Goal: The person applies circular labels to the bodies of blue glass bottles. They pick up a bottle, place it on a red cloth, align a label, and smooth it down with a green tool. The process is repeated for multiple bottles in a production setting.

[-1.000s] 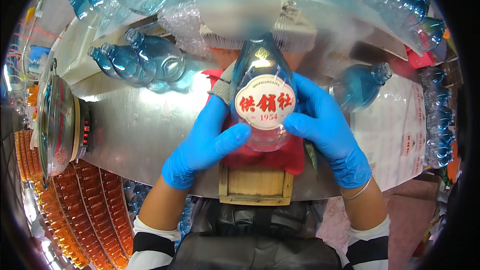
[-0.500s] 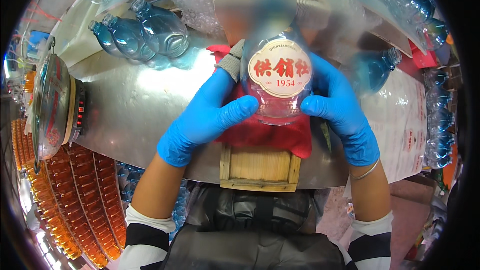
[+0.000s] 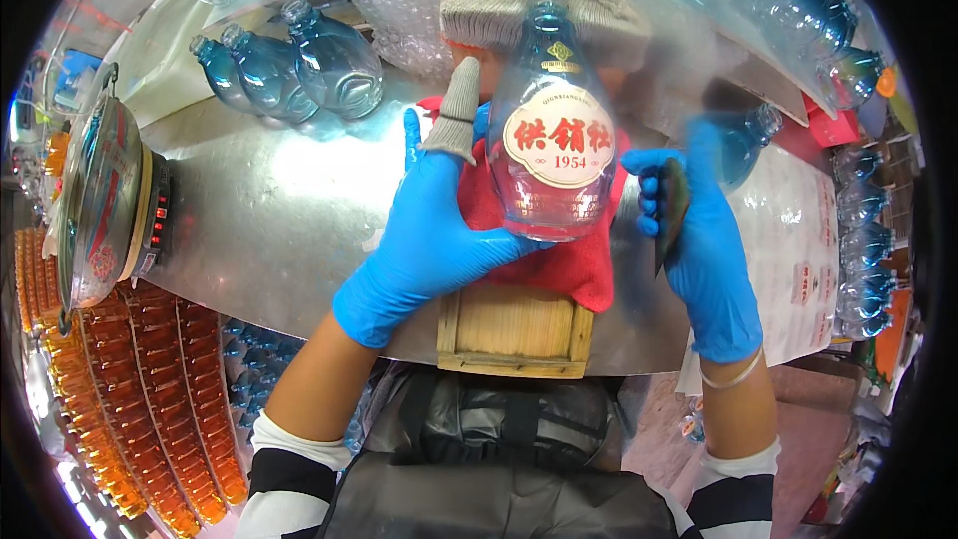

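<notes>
My left hand [image 3: 429,230], in a blue glove with a grey cover on one finger, grips a clear blue-tinted glass bottle [image 3: 552,115] that bears a round red-and-white label. The bottle rests on a red cloth [image 3: 584,269] over a small wooden block [image 3: 511,329] at the near edge of a shiny metal table [image 3: 269,210]. My right hand [image 3: 699,240], also in a blue glove, is off the bottle to its right and holds a dark flat blade-like tool [image 3: 671,210].
Several empty blue-tinted bottles [image 3: 299,65] lie at the back left of the table, more along the back right [image 3: 788,10]. Bubble wrap [image 3: 409,10] lies behind the bottle. A round metal device [image 3: 100,200] stands at left. Rows of orange bottles [image 3: 110,399] fill the lower left.
My right hand has let go of the bottle and moved right, now with the dark tool in it. The bottle has shifted up and away, held by my left hand alone.
</notes>
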The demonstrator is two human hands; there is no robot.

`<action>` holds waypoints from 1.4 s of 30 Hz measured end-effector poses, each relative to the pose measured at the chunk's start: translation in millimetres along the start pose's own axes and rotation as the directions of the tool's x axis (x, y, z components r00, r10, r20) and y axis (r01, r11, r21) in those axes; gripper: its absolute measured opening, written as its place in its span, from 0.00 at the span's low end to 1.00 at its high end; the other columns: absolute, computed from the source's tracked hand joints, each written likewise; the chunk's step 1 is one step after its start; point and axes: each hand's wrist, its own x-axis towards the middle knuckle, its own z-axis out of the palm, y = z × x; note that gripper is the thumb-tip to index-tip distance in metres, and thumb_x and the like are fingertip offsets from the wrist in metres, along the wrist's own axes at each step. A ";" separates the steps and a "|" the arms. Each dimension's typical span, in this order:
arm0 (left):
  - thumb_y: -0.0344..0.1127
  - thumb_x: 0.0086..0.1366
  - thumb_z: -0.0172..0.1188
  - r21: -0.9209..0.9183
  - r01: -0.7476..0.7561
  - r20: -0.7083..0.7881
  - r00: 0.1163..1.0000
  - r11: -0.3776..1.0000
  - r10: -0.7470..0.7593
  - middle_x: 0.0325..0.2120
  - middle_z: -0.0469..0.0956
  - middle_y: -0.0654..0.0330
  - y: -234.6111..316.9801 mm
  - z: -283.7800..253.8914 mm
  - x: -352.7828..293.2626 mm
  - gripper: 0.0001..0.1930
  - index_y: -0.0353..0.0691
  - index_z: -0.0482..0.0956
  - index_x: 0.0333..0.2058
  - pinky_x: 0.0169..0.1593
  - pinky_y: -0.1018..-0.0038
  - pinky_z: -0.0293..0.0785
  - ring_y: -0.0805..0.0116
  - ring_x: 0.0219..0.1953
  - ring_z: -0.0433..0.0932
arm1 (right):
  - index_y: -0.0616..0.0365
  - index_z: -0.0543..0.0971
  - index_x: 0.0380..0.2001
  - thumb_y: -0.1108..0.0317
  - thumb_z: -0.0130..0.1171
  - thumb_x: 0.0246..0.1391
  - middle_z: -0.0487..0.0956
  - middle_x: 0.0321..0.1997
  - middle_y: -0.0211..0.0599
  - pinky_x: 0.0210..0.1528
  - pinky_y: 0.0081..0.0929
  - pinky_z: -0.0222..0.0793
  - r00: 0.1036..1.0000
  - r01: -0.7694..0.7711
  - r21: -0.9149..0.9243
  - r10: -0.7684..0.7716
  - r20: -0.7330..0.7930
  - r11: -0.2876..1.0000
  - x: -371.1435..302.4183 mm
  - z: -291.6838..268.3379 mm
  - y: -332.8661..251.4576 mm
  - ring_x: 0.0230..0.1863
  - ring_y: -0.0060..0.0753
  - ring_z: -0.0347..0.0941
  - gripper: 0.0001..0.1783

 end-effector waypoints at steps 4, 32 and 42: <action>0.52 0.41 0.71 0.263 -0.101 -0.034 0.993 0.959 0.114 0.51 0.70 0.51 -0.2 2.9 -1.2 0.58 0.36 0.42 0.64 0.64 0.53 0.20 0.55 0.57 0.66 | 0.58 0.75 0.39 0.61 0.54 0.56 0.76 0.39 0.36 0.42 0.26 0.70 0.843 0.426 -0.268 -0.487 -0.230 0.864 -26.1 47.9 10.0 0.38 0.26 0.72 0.12; 0.47 0.53 0.63 -0.426 0.236 0.232 0.962 0.873 -0.147 0.59 0.57 0.51 -3.6 -16.0 17.5 0.46 0.30 0.47 0.62 0.62 0.68 0.53 0.62 0.60 0.58 | 0.57 0.76 0.28 0.69 0.62 0.46 0.69 0.21 0.25 0.29 0.16 0.59 0.940 0.216 -0.268 -0.274 -0.201 0.939 -0.2 43.1 -3.9 0.25 0.16 0.63 0.07; 0.47 0.62 0.52 -0.510 0.398 0.311 0.912 0.763 -0.268 0.59 0.55 0.50 6.3 -10.0 20.3 0.38 0.31 0.45 0.62 0.62 0.67 0.53 0.62 0.61 0.57 | 0.51 0.64 0.20 0.74 0.69 0.37 0.62 0.21 0.19 0.25 0.12 0.58 0.977 0.204 -0.227 -0.214 -0.018 0.952 26.3 54.3 5.7 0.23 0.10 0.57 0.19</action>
